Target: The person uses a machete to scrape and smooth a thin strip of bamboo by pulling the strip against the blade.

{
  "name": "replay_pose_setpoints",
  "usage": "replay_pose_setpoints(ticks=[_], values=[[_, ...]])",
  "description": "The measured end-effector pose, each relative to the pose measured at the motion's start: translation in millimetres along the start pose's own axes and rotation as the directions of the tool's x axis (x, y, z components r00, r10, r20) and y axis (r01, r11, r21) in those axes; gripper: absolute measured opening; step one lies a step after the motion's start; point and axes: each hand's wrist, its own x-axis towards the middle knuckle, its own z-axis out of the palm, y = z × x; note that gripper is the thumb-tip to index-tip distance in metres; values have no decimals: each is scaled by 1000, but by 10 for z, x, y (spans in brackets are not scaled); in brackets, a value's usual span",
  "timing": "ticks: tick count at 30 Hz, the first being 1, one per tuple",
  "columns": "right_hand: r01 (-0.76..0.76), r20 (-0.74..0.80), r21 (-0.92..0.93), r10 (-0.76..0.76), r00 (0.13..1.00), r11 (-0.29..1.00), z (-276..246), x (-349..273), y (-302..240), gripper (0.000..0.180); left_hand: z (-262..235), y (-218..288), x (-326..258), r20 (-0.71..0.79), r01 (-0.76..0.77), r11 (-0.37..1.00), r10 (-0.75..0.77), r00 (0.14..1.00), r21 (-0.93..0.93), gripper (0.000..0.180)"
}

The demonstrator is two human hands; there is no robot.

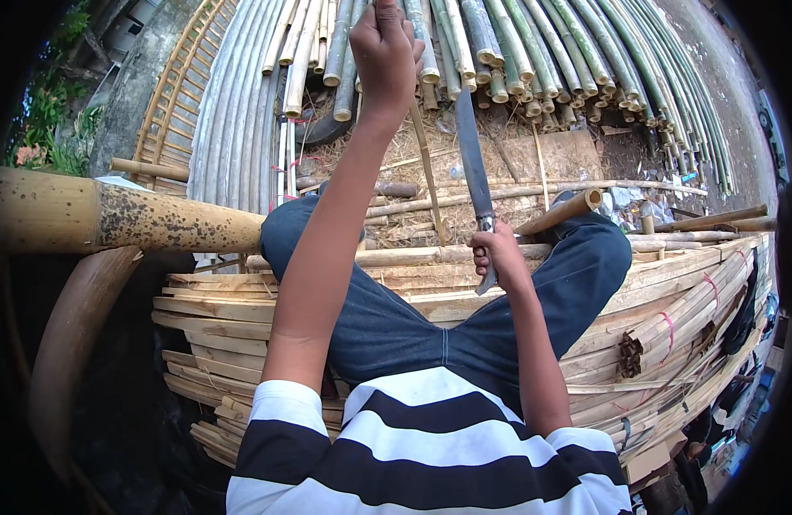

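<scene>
My right hand (496,253) is closed round the handle of a long knife (475,163), above my right thigh. The broad dark blade points away from me, its tip near the ends of the stacked bamboo poles. My left arm is stretched far forward, and my left hand (386,56) is a closed fist at the top of the view. A thin bamboo strip (428,172) runs down from that fist, its lower end near the bamboo lying in front of my legs. The knife blade and the strip are apart. The strip's upper end is hidden by the hand.
Long bamboo poles (576,51) lie stacked ahead, beside grey corrugated sheets (241,112) and a bamboo ladder (177,94). Split bamboo slats (216,326) lie beneath and around me. A thick bamboo pole (173,215) reaches my left knee; a cut bamboo piece (568,213) rests by my right.
</scene>
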Motion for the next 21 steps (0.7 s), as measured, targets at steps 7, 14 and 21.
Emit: replay_pose_setpoints(ticks=[7, 14, 21], values=[[-82, -90, 6, 82, 993, 997, -424, 103, 261, 21, 83, 325, 138, -17, -70, 997, 71, 997, 42, 43], [-122, -112, 77, 130, 985, 990, -446, 343, 266, 24, -185, -647, -284, -46, 116, 991, -113, 993, 69, 40], [-173, -147, 112, 189, 971, 978, -485, 527, 241, 23, -163, -264, -41, -42, 125, 990, -123, 992, 69, 41]])
